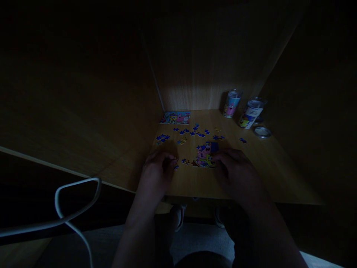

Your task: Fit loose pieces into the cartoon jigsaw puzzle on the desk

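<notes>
A partly joined jigsaw puzzle [205, 158] with yellow and pink cartoon figures lies near the front of the wooden desk. At its right edge, the thumb and forefinger of my right hand [237, 167] are closed on the puzzle. My left hand [158, 167] is to the left, its fingers pinched around what looks like a small puzzle piece. Just below those fingertips lies a loose blue piece [176, 168]. Between my left hand and the puzzle rest a few more loose pieces [185, 161]. Dim light hides fine detail at both fingertips.
Several blue pieces [193, 133] are scattered behind the puzzle. A picture card [175, 118] lies at the back left. Two clear-topped cartoon canisters [232, 104] stand at the back right, beside a round lid [262, 132]. Wooden panels enclose the desk; a white cable [76, 216] loops at lower left.
</notes>
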Tool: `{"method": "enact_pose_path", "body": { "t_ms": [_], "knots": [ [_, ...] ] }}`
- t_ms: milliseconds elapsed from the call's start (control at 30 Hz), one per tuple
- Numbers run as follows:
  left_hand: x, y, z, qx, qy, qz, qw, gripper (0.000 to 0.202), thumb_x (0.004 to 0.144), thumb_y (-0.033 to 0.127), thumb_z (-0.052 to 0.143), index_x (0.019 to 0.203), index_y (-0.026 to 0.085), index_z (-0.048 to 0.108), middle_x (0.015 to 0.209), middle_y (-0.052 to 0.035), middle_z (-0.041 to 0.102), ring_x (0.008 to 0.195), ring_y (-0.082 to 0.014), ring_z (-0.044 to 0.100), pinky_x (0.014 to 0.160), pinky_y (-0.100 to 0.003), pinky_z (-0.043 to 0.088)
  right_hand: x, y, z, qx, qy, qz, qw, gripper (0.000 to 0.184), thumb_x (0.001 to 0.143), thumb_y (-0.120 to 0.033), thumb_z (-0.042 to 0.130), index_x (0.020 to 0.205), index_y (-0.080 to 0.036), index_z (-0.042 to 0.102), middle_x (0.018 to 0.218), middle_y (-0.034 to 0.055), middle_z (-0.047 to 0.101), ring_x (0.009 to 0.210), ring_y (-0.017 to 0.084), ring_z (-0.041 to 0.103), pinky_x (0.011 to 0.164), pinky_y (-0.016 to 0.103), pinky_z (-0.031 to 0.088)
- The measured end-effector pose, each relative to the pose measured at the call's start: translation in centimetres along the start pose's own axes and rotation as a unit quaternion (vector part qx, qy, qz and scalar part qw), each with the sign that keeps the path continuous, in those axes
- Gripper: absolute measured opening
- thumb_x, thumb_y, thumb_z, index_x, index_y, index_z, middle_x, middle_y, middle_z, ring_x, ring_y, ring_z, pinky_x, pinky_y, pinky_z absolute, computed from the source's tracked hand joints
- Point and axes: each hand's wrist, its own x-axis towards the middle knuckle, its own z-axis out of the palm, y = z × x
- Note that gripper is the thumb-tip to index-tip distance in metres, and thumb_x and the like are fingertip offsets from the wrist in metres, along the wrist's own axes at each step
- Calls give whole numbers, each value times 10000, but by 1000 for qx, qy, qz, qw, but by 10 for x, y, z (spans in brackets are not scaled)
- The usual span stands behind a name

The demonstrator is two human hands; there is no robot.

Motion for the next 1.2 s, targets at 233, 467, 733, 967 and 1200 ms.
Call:
{"method": "enact_pose_path", "body": {
  "t_ms": [233, 467, 733, 967, 1200],
  "knots": [
    [-8, 31, 1, -75, -19, 39, 996, 83, 1069, 260, 626, 1032, 254, 700, 1043, -35, 782, 1015, -239, 737, 933, -378, 565, 1, -2, -2, 5, -6, -1, 1000, 200, 1019, -166, 592, 1103, -224, 764, 1187, 122, 774, 1147, 329, 682, 1028, 526, 577],
    [-7, 37, 18, -47, -36, 37, 998, 92, 1079, 230, 550, 1051, 238, 637, 1044, -66, 771, 993, -261, 731, 898, -401, 544, 1, -3, -3, 12, 0, 3, 1000, 218, 981, -143, 612, 1096, -240, 770, 1180, 113, 774, 1117, 315, 681, 1012, 515, 581],
    [-2, 34, 8, -34, 50, 60, 996, 81, 1059, 221, 565, 1031, 233, 640, 1040, -74, 747, 1001, -263, 719, 889, -393, 562, 2, -4, -3, 2, -8, 6, 1000, 201, 1007, -150, 607, 1108, -225, 763, 1199, 119, 761, 1135, 323, 667, 1029, 520, 572],
    [-6, 45, 14, -102, 3, 38, 994, 72, 1060, 278, 653, 1038, 254, 718, 1031, -38, 806, 980, -229, 765, 919, -367, 605, 2, -5, -4, 4, -20, -9, 1000, 209, 996, -145, 619, 1121, -230, 762, 1185, 111, 772, 1118, 314, 683, 1034, 528, 572],
    [0, 34, 17, -150, -19, -16, 988, 106, 1031, 242, 672, 1090, 251, 759, 1060, -21, 843, 974, -209, 804, 885, -332, 636, 2, -3, -3, 2, -24, -18, 1000, 200, 1032, -172, 600, 1140, -223, 760, 1206, 110, 771, 1142, 313, 676, 1062, 521, 557]
  ]
}}
